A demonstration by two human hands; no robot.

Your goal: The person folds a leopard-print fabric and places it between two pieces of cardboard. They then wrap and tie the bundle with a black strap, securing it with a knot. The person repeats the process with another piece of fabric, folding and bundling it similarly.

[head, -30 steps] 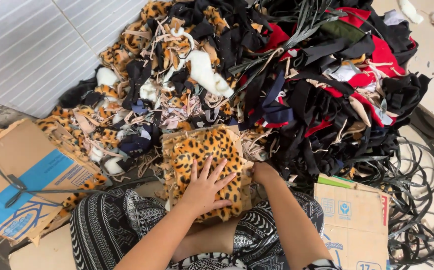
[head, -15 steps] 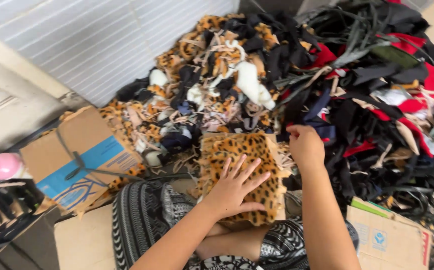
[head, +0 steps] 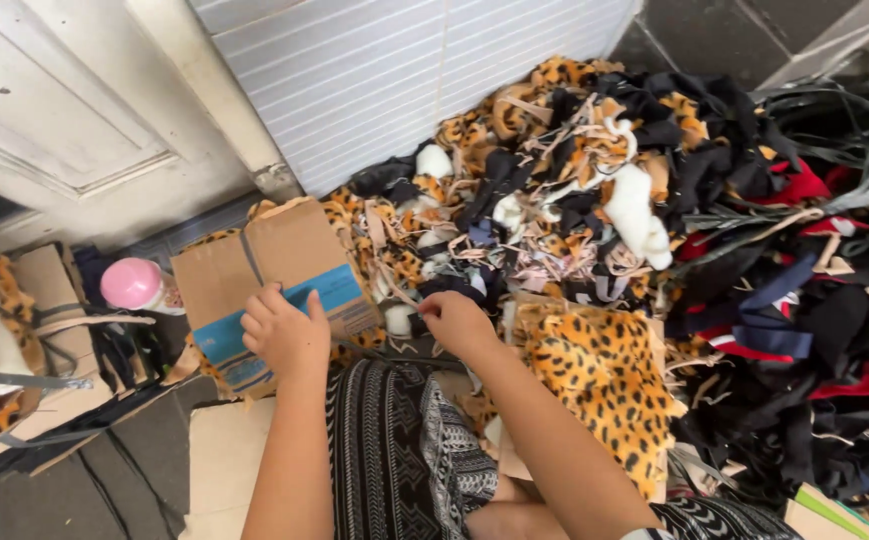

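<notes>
1. the left hand (head: 284, 332) has come off the leopard cloth (head: 599, 385), where it lay flat and spread half a second ago, and now sits at the near flap of the cardboard box (head: 272, 285), fingers curled loosely; i can't tell whether it grips the flap or only rests there.
2. the right hand (head: 457, 322) has dropped from the far edge of the cloth to its near left corner, fingers pinched narrow on something thin, perhaps a strap or strip; too small to tell.
3. the leopard cloth lies unpressed now, to the right of the patterned lap (head: 404, 460), against the scrap pile (head: 714, 230).
4. the view has swung left: a door (head: 64, 110) and a pink ball (head: 131, 283) show beside the box.
5. my reading: smoothing the cloth looks finished, and attention is shifting to the box.
</notes>
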